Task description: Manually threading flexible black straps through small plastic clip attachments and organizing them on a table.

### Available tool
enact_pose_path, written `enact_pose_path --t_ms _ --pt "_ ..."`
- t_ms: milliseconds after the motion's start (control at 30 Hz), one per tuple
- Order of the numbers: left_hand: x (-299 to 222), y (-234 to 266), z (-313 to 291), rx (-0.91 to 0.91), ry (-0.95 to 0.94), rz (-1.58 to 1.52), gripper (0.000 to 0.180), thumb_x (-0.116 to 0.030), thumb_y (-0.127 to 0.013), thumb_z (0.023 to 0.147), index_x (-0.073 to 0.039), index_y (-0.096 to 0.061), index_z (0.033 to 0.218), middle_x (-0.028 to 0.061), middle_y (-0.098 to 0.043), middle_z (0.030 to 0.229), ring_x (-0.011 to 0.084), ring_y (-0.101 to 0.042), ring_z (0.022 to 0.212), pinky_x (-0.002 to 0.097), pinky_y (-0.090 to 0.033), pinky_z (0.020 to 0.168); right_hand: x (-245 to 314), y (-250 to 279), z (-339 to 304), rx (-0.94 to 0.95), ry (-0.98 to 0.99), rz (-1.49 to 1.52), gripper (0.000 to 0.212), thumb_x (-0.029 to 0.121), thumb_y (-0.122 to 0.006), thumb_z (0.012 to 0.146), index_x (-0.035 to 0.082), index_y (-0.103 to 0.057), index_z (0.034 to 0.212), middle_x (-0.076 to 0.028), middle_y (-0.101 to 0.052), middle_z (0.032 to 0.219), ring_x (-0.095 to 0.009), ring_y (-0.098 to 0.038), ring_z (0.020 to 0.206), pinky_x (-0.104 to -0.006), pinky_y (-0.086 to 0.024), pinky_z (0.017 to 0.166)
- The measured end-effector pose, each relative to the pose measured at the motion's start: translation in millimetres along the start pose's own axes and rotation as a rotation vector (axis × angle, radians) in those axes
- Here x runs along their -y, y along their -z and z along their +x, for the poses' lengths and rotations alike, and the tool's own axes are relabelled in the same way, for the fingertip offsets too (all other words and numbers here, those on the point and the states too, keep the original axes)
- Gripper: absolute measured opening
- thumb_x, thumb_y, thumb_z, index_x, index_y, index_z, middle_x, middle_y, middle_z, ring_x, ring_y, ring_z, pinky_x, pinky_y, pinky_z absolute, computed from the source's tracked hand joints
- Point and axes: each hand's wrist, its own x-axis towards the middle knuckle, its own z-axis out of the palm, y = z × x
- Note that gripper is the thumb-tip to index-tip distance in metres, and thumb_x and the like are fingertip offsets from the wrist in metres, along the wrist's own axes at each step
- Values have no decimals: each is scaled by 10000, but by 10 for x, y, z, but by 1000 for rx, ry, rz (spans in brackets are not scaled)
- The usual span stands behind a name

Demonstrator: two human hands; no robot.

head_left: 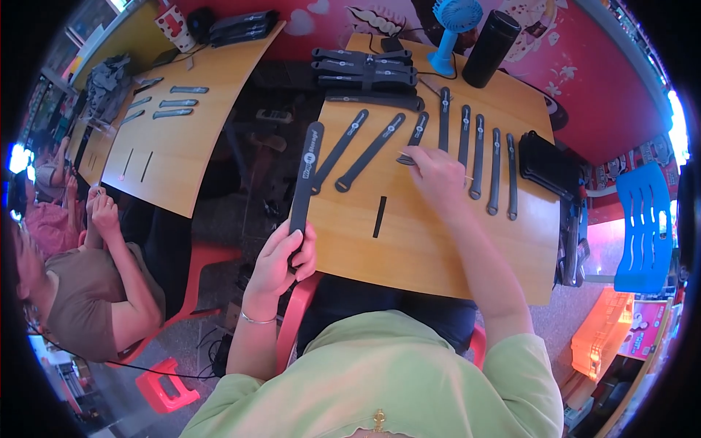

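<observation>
Straps (301, 197) are coloured dark grey, marked with white print; table (438, 244) is finished in yellowish wood tone; fan (458, 14), blue; flask (493, 48), black; shirt (409, 379), pale green; cup (174, 28), white patterned with red; crate (599, 334), orange

A head-worn fisheye looks down on the nearby table (416, 255).

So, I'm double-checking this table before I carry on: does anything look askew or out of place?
Nothing looks spilled or damaged. One oddity: a short, plain black strip lies alone toward the near edge of the wooden table, apart from the longer printed straps.
</observation>
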Motion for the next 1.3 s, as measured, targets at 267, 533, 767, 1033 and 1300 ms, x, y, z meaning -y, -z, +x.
enact_pose_path --t_ms 267,533,767,1033,1300 --pt "51 -27 131 32 -23 -131 430 -316 -259 977 14 -474 1150 15 -363 580 132 -372 444 247 -346 457 113 -107 -94 105 -1 27 130 129 -671 733 125 -648 861 -8 -672 832 -170 -641 753 -286 -511 614" --pt "100 -133 170 60 -49 -223 450 -303 -258 972 21 -455 1214 15 -381 604 137 -409 515 248 -361 516 159 -84 -149 166 -30 57 198 171 -711 700 118 -667 886 -12 -678 911 -186 -649 772 -294 -508 645" --pt "171 -377 228 14 -182 -135 332 -191 -367 976 12 -449 1226 37 -451 737 158 -491 703 273 -403 680 289 338 -53 265 -60 97 305 266 -757 687 146 -679 956 -15 -615 1078 -193 -636 869 -279 -506 675" --pt "292 -723 478 139 -245 -368 413 -311 -317 1002 -13 -430 1264 14 -451 823 155 -460 837 301 -388 801 716 934 -223 202 -326 494 246 221 -732 762 94 -629 946 -8 -613 804 -121 -502 531 -256 -398 493" --pt "416 -1148 467 44 -297 -268 447 -276 -278 993 -3 -365 1336 14 -461 893 152 -464 930 284 -355 842 908 835 -618 196 -633 1221 243 46 -645 843 69 -407 798 -13 -538 805 -29 -431 627 -194 -357 537"
